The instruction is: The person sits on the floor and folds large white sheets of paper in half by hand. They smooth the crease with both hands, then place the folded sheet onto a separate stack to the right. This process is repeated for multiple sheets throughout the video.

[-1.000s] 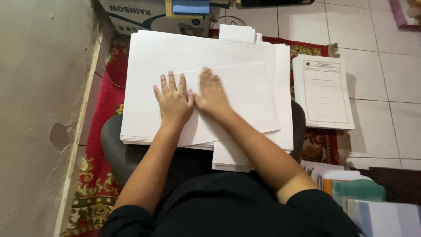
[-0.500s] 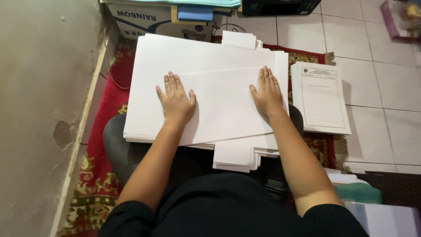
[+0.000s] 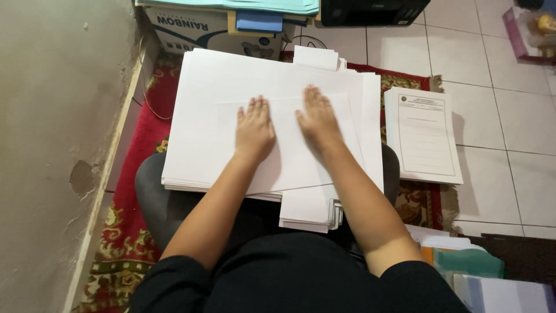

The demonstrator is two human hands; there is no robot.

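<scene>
Cardboard box (image 3: 214,32) cut off by the top edge and half covered by teal folders (image 3: 231,6); black device (image 3: 373,10) cropped at top; print on form stack (image 3: 425,136) too small to tell; grey seat (image 3: 156,197) mostly hidden under white paper pile (image 3: 202,116)

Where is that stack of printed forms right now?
In the head view, the stack of printed forms lies on the tiled floor to the person's right, just beside the big pile of white paper that both hands press on.
</scene>
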